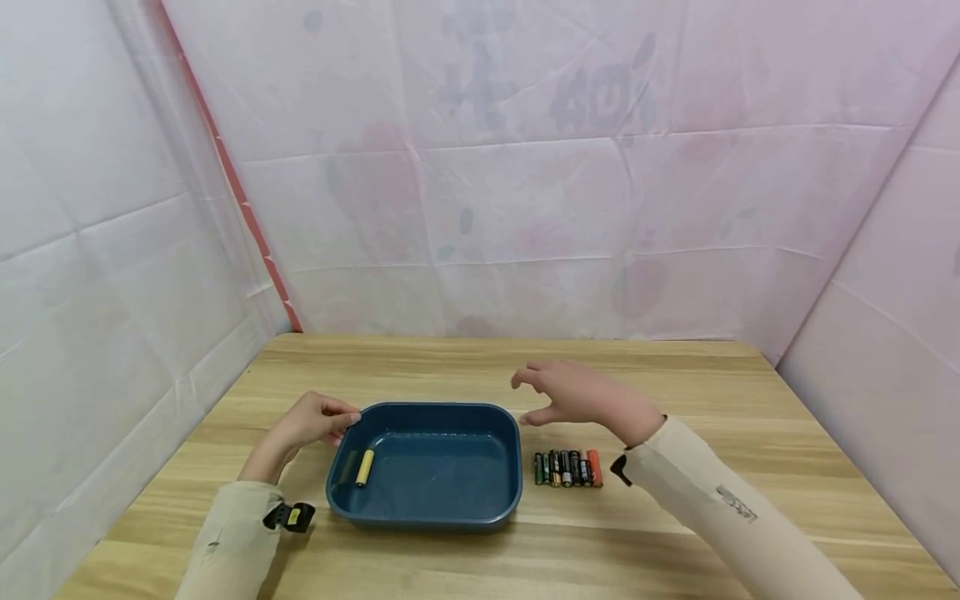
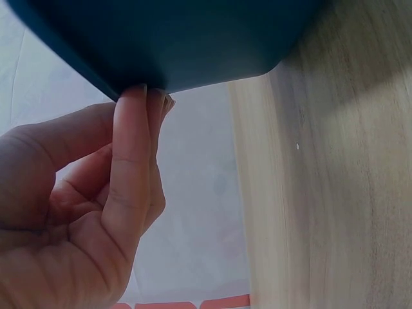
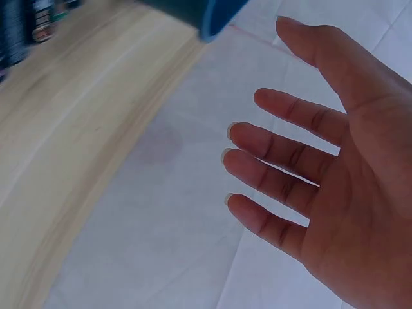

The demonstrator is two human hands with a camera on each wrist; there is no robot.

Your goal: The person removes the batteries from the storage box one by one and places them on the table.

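the left hand (image 1: 315,419) pinches the corner of the blue tray (image 1: 420,515) on the desk (image 1: 675,533). a yellow battery (image 1: 364,467) lies inside. the right hand (image 1: 581,398) hovers wide open above a row of batteries (image 1: 567,468).

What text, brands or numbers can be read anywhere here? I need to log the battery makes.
None can be read.
Row of batteries: labels too small and blurred.
Yellow battery in the blue tray: no legible print.
Backdrop sheet: faint grey marks, not legible.
Right sleeve: small mark, unreadable.
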